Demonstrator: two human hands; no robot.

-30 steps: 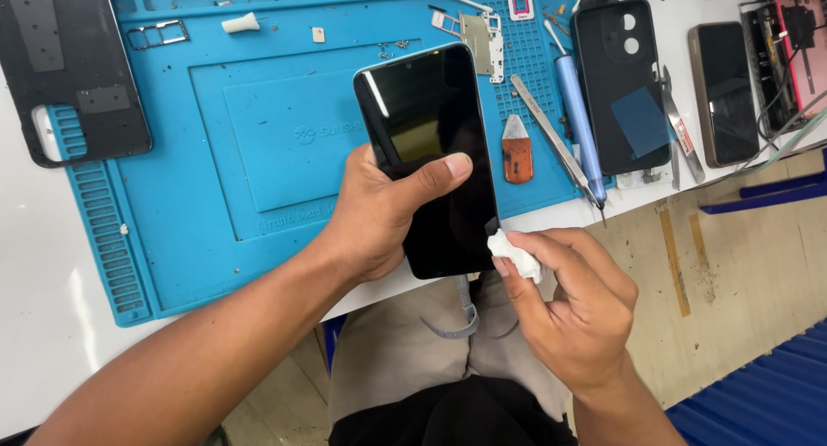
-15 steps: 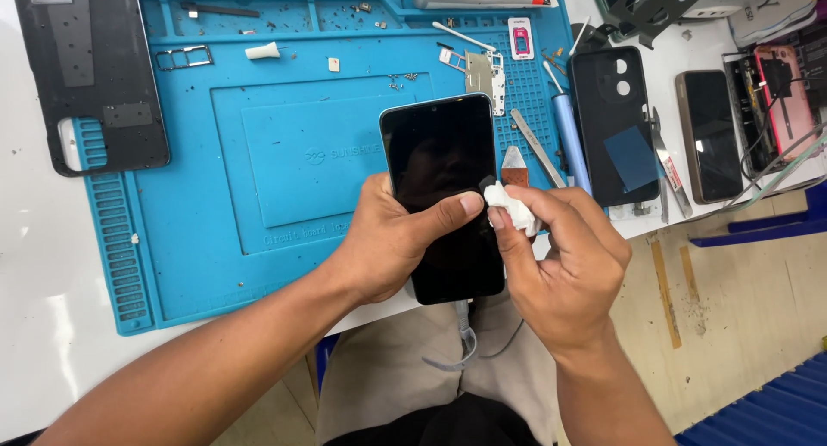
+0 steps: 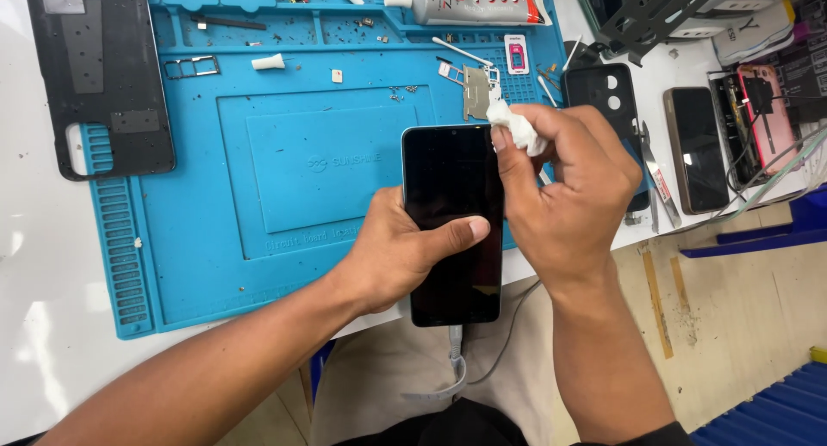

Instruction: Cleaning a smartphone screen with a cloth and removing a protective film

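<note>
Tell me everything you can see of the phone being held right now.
The phone is a black slab with a dark, glossy, unlit screen facing up and a thin pale edge. It is held lengthwise above the front edge of the blue mat. The left hand grips it from the left, thumb across the glass. The right hand presses a crumpled white wipe at its top right corner. A grey cable plugs into its bottom end.

A white tabletop (image 3: pixel 52 343) carries a blue work mat (image 3: pixel 258 153). Below its edge lies a tan, scuffed floor (image 3: pixel 732 325).
</note>
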